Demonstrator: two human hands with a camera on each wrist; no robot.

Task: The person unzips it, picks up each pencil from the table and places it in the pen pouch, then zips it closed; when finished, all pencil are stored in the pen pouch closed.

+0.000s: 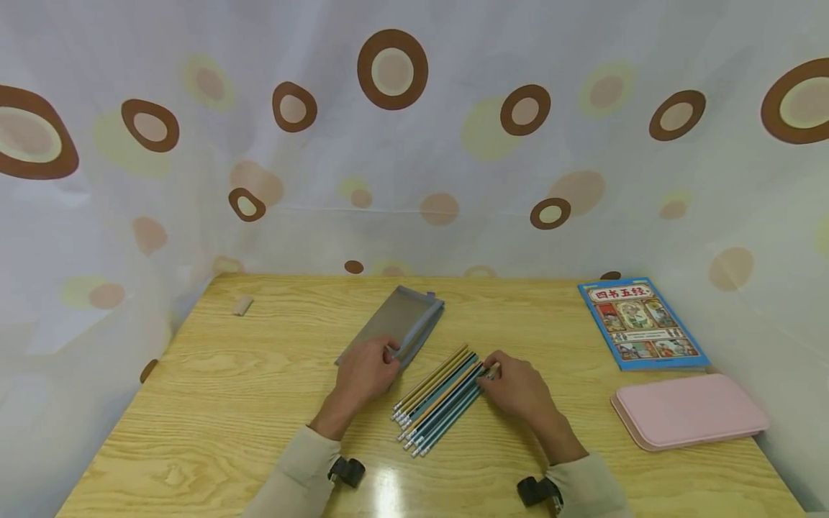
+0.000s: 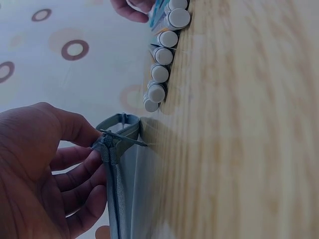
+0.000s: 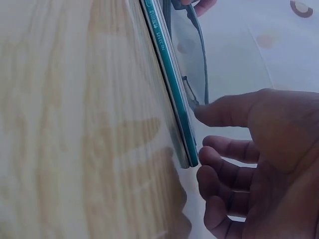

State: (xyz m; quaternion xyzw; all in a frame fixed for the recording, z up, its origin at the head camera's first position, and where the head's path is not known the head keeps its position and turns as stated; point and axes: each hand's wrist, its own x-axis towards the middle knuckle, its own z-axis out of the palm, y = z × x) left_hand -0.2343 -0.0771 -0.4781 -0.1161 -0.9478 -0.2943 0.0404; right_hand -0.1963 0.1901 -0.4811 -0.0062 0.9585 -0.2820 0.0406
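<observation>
A grey zip pouch [image 1: 388, 320] lies slanted near the middle of the table. My left hand [image 1: 368, 368] pinches its near corner between thumb and fingers; in the left wrist view the zipper end [image 2: 112, 144] stands raised with a small gap beside it. To the right lies a row of several pencils [image 1: 440, 403], gold, teal and dark, their white eraser ends [image 2: 159, 73] toward me. My right hand [image 1: 518, 385] is at their far ends. Its thumb and loosely bent fingers are beside a teal pencil [image 3: 172, 84], without a visible grip on it.
A blue-edged book [image 1: 643, 324] lies at the back right, with a pink case [image 1: 693, 410] in front of it. A small beige block [image 1: 242, 306] sits at the back left. A patterned curtain [image 1: 414, 158] hangs around the wooden table [image 1: 194, 417].
</observation>
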